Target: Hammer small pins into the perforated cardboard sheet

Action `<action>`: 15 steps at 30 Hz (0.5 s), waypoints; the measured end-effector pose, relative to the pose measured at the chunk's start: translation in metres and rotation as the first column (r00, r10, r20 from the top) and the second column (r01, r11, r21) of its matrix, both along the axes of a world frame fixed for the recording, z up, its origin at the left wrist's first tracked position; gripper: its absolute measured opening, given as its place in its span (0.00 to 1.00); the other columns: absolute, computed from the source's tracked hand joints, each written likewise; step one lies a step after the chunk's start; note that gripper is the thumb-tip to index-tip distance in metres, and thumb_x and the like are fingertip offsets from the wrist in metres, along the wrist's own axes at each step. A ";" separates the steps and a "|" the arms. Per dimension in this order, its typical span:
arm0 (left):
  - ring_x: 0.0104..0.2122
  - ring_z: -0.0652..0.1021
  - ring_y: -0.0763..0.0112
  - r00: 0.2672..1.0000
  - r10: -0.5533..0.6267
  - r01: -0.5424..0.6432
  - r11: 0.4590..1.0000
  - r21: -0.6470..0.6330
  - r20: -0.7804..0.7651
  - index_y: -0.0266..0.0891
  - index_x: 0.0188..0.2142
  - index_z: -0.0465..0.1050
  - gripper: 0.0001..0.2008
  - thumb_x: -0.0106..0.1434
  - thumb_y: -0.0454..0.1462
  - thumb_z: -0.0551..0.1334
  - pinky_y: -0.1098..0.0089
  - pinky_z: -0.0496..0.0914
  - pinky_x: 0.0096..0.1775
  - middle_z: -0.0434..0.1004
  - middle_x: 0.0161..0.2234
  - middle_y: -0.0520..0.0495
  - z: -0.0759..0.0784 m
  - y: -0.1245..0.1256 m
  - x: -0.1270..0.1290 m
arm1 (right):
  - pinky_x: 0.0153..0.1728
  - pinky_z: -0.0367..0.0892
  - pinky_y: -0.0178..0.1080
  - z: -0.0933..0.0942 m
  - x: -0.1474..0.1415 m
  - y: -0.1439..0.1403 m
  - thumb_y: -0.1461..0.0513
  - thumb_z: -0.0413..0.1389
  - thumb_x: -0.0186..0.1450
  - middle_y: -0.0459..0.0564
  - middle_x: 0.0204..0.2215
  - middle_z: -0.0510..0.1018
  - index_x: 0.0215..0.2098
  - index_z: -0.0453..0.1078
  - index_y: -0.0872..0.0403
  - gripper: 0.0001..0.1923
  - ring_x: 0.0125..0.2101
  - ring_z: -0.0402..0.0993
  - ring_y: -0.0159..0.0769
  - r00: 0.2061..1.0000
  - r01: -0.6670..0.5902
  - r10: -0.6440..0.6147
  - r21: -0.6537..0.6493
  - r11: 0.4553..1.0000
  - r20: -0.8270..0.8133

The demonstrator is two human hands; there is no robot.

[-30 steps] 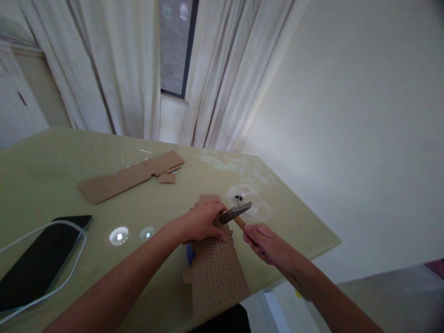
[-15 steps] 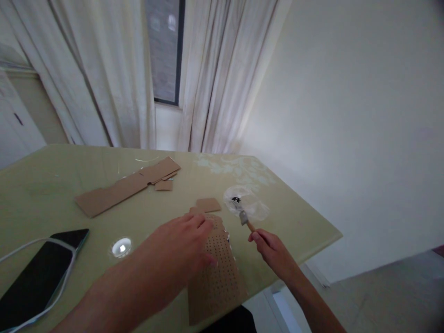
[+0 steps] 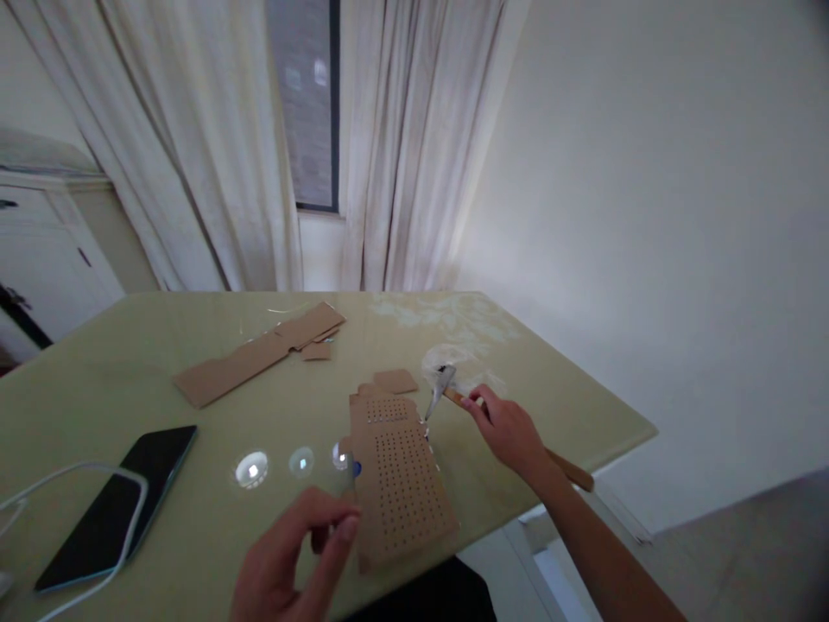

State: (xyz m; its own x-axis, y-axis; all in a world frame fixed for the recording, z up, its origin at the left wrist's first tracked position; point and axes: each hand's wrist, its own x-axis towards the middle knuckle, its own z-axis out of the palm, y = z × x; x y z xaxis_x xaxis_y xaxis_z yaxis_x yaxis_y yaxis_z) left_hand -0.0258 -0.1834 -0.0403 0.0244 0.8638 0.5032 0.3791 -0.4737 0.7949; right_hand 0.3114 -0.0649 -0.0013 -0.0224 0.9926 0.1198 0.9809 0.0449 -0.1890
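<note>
My right hand (image 3: pixel 511 428) grips the wooden handle of a claw hammer (image 3: pixel 444 384). Its metal head is above the far right edge of a brown cardboard piece (image 3: pixel 405 471) punched with rows of small holes. At that cardboard's lower left, my left hand (image 3: pixel 301 553) has thumb and forefinger pinched together; whatever is between them is too small to make out. A small blue spot (image 3: pixel 357 468) shows on the cardboard's left edge. Behind the hammer head lies a clear plastic bag (image 3: pixel 476 371) with something small and dark in it.
A small cardboard scrap (image 3: pixel 395 381) lies just beyond the punched piece. Farther left are a long folded cardboard strip (image 3: pixel 259 358) and another scrap (image 3: pixel 316 351). A dark tablet (image 3: pixel 117 510) with a white cable (image 3: pixel 139 510) across it lies at the near left.
My left hand has drawn back toward me off the punched cardboard, uncovering its holes. My right hand has raised and turned the hammer, so its head now points across. The view has shifted left.
</note>
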 end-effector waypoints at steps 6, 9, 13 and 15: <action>0.54 0.80 0.47 0.944 0.295 -0.247 0.928 -0.279 0.146 0.42 0.62 0.73 0.33 0.65 0.57 0.67 0.50 0.80 0.51 0.77 0.59 0.35 -0.035 0.023 0.021 | 0.36 0.59 0.38 -0.007 -0.034 0.040 0.48 0.48 0.81 0.55 0.39 0.86 0.53 0.74 0.50 0.19 0.41 0.83 0.47 0.996 -0.081 0.080 -0.039 0.996 -0.029; 0.66 0.73 0.44 0.922 0.294 -0.182 0.903 -0.390 0.252 0.40 0.72 0.61 0.43 0.66 0.57 0.67 0.45 0.73 0.62 0.68 0.69 0.31 -0.053 0.029 0.030 | 0.38 0.60 0.38 -0.017 -0.049 0.058 0.49 0.49 0.81 0.55 0.42 0.86 0.54 0.74 0.50 0.19 0.43 0.83 0.47 0.991 -0.110 0.105 -0.049 0.993 -0.087; 0.69 0.73 0.45 0.919 0.180 0.037 0.847 -0.530 0.351 0.40 0.72 0.60 0.46 0.63 0.59 0.68 0.49 0.71 0.66 0.69 0.70 0.30 -0.064 0.032 0.028 | 0.40 0.62 0.37 -0.036 -0.065 0.076 0.48 0.49 0.81 0.54 0.45 0.86 0.52 0.75 0.51 0.19 0.46 0.81 0.43 0.977 -0.149 0.137 -0.069 0.986 -0.161; 0.69 0.73 0.45 0.918 0.151 0.078 0.836 -0.543 0.366 0.41 0.69 0.65 0.43 0.63 0.61 0.67 0.49 0.69 0.68 0.70 0.70 0.32 -0.063 0.032 0.026 | 0.40 0.62 0.36 -0.046 -0.071 0.082 0.49 0.49 0.81 0.55 0.47 0.86 0.52 0.75 0.52 0.19 0.46 0.81 0.42 0.975 -0.145 0.128 -0.080 0.986 -0.179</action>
